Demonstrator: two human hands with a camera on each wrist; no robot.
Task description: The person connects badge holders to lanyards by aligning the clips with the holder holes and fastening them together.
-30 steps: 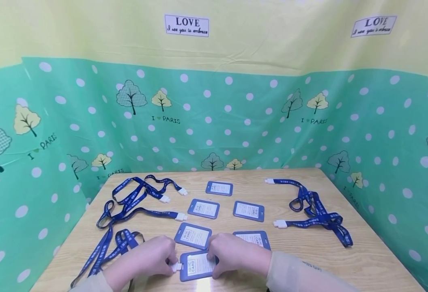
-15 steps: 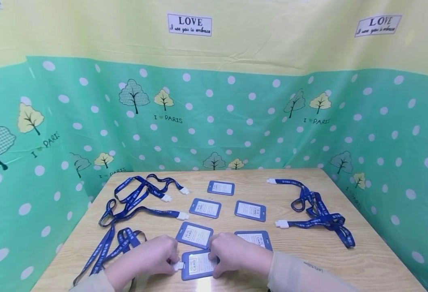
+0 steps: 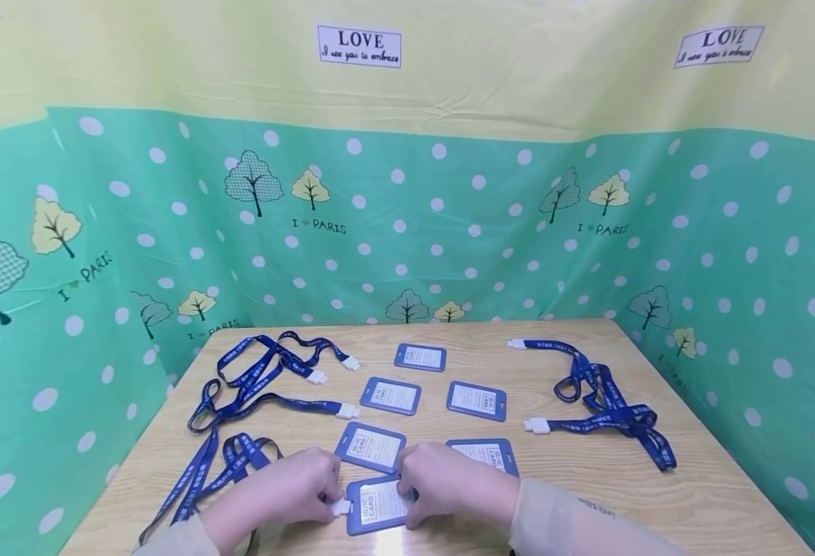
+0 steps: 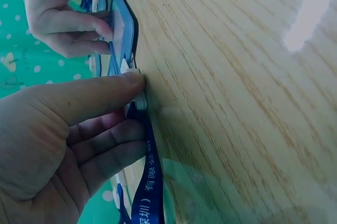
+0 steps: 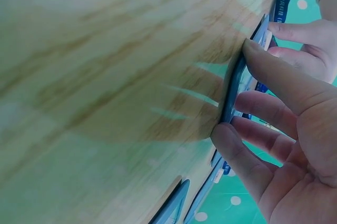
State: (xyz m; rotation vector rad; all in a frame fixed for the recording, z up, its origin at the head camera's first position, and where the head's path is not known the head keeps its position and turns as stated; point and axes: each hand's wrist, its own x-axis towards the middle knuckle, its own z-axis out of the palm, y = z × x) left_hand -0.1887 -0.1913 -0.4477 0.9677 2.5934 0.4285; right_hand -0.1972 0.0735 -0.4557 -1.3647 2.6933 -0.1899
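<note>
Left grip [image 3: 303,485] pinching a white clip [image 3: 341,507], right grip [image 3: 435,483] holding a blue-framed badge holder [image 3: 371,507], I have the pair end to end above the wood-grain surface [image 3: 574,463] in the head view. The badge holder sits between my grips; whether the clip has caught its slot, I cannot tell. Just beyond it lies a matching holder [image 3: 371,446], rounded at the corners; printed lanyards [image 3: 240,455] loop loosely beside my left grip, and a tangled lanyard [image 3: 609,417] lies well to the right of my right grip.

From the left wrist, my thumb presses the small, hard-looking clip, with flat blue ribbon [image 4: 150,197] trailing from it below my fingers. I judge the ribbon soft and apt to twist, so the clip is the place to pinch.

From the right wrist, my fingertips grasp the badge holder by its edges, its slim frame tilted in this view. Likely light, stiff plastic with a smooth, slightly slippery face, it is best held by the rim, away from the slot.
</note>
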